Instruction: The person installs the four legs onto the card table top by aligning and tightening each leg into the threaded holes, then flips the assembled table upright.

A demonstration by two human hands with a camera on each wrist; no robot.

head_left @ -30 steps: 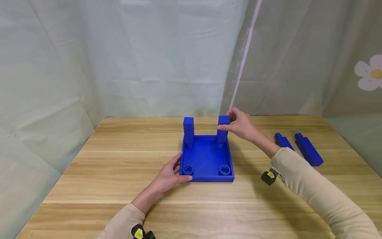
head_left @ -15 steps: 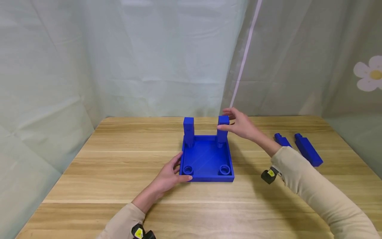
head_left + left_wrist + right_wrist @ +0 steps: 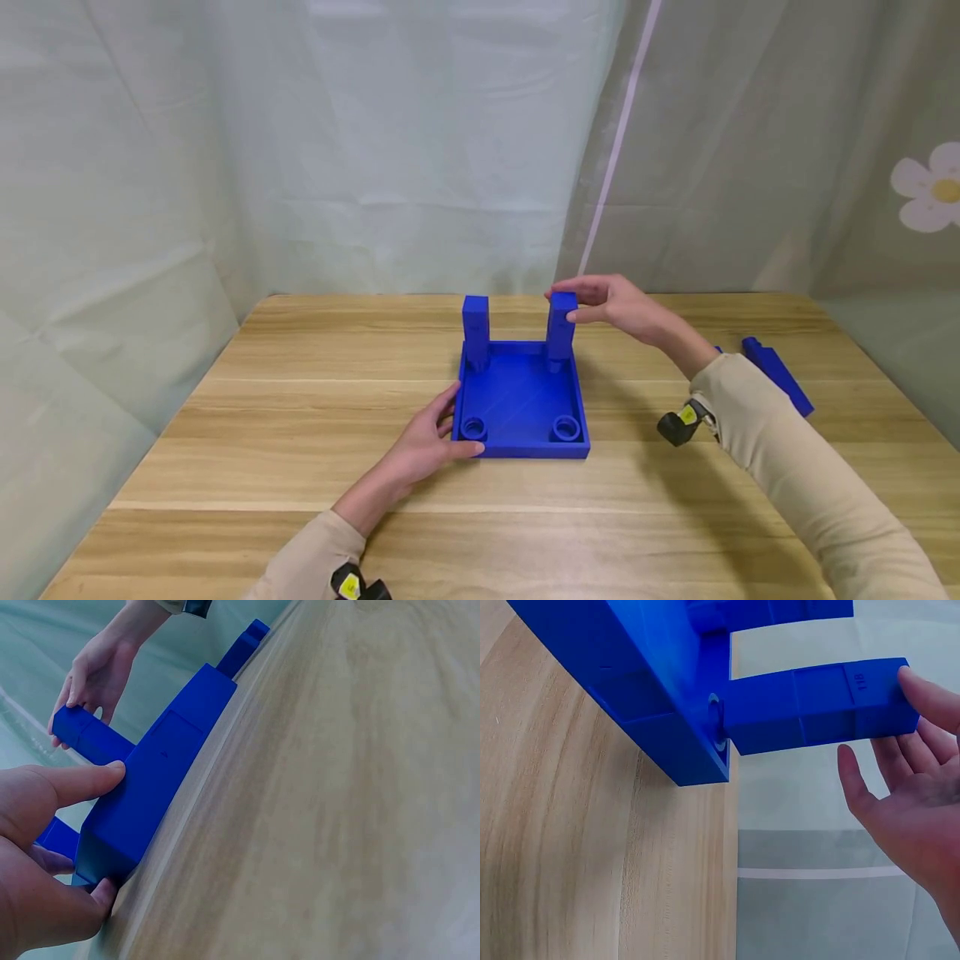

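Note:
A blue square tray (image 3: 517,400) lies mid-table with round sockets in its corners. Two blue posts stand upright in the rear sockets, the left post (image 3: 476,327) and the right post (image 3: 561,327). My right hand (image 3: 581,302) is at the top of the right post (image 3: 817,701), fingers nearly straight, fingertips (image 3: 911,675) touching its end. My left hand (image 3: 442,429) rests against the tray's front-left corner (image 3: 161,772), the thumb (image 3: 82,780) straight along one wall and the fingers by the other.
A loose blue post (image 3: 776,375) lies on the table at the right; a second one beside it is almost hidden behind my right forearm. Pale curtains hang close behind the table's far edge. Bare wood lies left of and in front of the tray.
My right hand has loosened from its pinch on the right post, and its fingers now lie over the post's top. The forearm now covers one loose post. The left hand is unmoved.

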